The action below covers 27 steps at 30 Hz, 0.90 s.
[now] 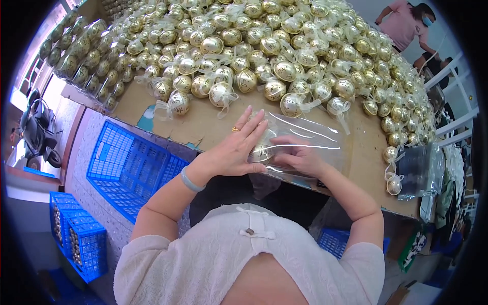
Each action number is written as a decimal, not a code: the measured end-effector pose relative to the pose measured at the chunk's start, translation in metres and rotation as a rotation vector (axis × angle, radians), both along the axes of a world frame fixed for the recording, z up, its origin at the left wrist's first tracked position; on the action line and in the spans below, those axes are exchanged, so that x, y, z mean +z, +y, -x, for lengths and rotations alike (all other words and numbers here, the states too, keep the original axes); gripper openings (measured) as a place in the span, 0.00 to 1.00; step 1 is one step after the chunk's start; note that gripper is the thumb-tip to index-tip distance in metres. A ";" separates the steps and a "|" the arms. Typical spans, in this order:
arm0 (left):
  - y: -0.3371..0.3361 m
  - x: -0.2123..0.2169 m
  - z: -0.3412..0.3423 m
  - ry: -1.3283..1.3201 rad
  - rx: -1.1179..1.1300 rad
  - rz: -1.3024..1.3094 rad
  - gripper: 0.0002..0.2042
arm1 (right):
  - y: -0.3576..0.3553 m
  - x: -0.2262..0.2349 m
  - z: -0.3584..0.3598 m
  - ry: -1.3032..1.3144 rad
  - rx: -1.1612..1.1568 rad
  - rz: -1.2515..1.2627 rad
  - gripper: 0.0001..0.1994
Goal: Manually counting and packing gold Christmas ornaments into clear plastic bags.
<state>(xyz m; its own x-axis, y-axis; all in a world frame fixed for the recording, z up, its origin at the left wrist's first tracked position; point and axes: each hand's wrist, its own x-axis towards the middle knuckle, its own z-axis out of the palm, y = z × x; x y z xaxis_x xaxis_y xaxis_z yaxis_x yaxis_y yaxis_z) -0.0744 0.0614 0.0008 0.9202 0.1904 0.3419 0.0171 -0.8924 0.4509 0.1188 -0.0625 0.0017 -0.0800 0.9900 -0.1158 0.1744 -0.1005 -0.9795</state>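
A clear plastic bag lies flat at the near edge of the cardboard-covered table. My left hand rests on the bag's left end, fingers stretched out and the thumb apart. Under that palm, a gold ball ornament shows through the plastic, partly hidden. My right hand reaches into the bag from its right side, with its fingers curled toward the ball. What those fingers hold, if anything, is hidden by glare and the hand itself. Just beyond the bag, gold perforated balls with pale ribbons lie in a large heap.
Packed bags of gold balls stand at the far left. A stack of clear bags lies at the table's right edge. Left of the table is a blue crate, with filled blue crates lower down. Another person is at the far right.
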 end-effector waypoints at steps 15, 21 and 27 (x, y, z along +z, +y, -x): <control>-0.008 0.019 -0.013 0.111 0.028 0.007 0.26 | -0.002 0.030 -0.119 -0.941 -0.359 -0.517 0.17; -0.018 0.041 -0.013 0.201 0.117 -0.267 0.23 | 0.084 0.005 -0.096 -1.351 0.165 -0.887 0.18; -0.021 0.030 -0.022 0.039 0.035 -0.177 0.22 | 0.093 0.023 -0.083 -1.538 0.224 -0.801 0.17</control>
<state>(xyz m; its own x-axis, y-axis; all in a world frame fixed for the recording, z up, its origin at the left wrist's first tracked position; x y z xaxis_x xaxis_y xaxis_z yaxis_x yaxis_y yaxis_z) -0.0525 0.0404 0.0312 0.9273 0.1626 0.3370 0.0642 -0.9564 0.2849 0.2013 0.0303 0.0247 -0.5079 0.8217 0.2585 0.8528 0.4372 0.2855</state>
